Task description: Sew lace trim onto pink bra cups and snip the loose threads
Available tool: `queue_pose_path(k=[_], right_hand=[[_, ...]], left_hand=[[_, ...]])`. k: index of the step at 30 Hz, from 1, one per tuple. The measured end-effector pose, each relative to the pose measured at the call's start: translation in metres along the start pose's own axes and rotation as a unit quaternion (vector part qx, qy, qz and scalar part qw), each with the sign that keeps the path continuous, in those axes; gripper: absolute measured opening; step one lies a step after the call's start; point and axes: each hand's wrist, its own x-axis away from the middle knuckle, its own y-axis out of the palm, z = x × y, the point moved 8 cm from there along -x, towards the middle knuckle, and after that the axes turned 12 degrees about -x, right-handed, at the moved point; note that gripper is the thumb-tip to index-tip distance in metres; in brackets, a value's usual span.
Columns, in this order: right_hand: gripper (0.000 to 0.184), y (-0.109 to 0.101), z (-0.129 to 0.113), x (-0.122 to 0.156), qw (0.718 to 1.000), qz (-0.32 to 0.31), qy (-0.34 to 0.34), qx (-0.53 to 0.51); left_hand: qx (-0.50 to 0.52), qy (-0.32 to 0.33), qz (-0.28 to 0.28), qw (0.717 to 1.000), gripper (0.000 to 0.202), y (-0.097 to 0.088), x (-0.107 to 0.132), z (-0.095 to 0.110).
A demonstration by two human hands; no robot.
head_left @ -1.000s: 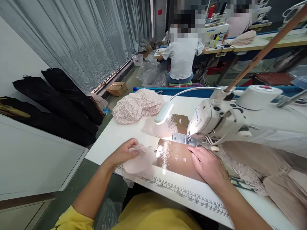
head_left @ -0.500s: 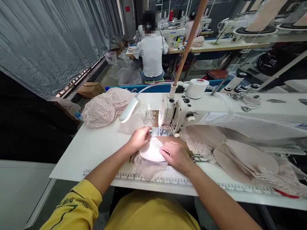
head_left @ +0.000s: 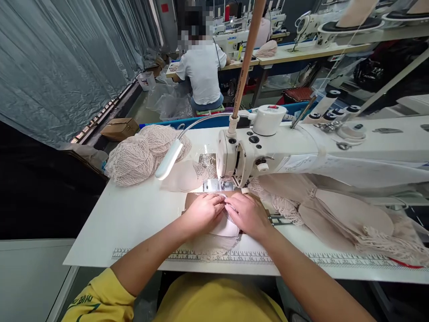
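Observation:
My left hand [head_left: 203, 212] and my right hand [head_left: 248, 213] lie side by side, fingers curled down and pressed on a pale pink cup piece with lace [head_left: 225, 229]. Their fingertips meet just in front of the needle of the white sewing machine [head_left: 268, 147]. The piece rests on the brown plate [head_left: 189, 202] of the white table [head_left: 134, 214]. Lace trim [head_left: 214, 243] spills from under my hands toward the printed ruler [head_left: 335, 258] at the table's front edge.
A heap of pink lace cups [head_left: 140, 152] and a single cup [head_left: 183, 176] lie at the left under the lamp [head_left: 169, 159]. Finished beige pieces [head_left: 342, 219] pile at the right. A person in a white shirt [head_left: 203, 74] sits ahead, back turned. A cardboard box [head_left: 119, 128] is on the floor.
My left hand carried the pink piece from the table's front-left edge to the needle. My right hand joined it, and both now press it down together. The view swung right.

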Motion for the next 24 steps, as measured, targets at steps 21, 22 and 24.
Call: queue_pose_path(k=[21,22,24], right_hand=[[0.027,0.008,0.012,-0.012,0.994,-0.055,0.084,0.050],[0.027,0.008,0.012,-0.012,0.993,-0.056,0.091,0.049],[0.027,0.006,0.013,-0.014,0.992,-0.055,0.102,0.047]], left_hand=[[0.002,0.024,-0.045,0.999,0.049,0.002,-0.012,-0.034],[0.002,0.028,-0.045,0.999,0.049,0.003,-0.012,-0.034],[0.003,0.035,-0.046,0.998,0.047,0.003,-0.014,-0.035]])
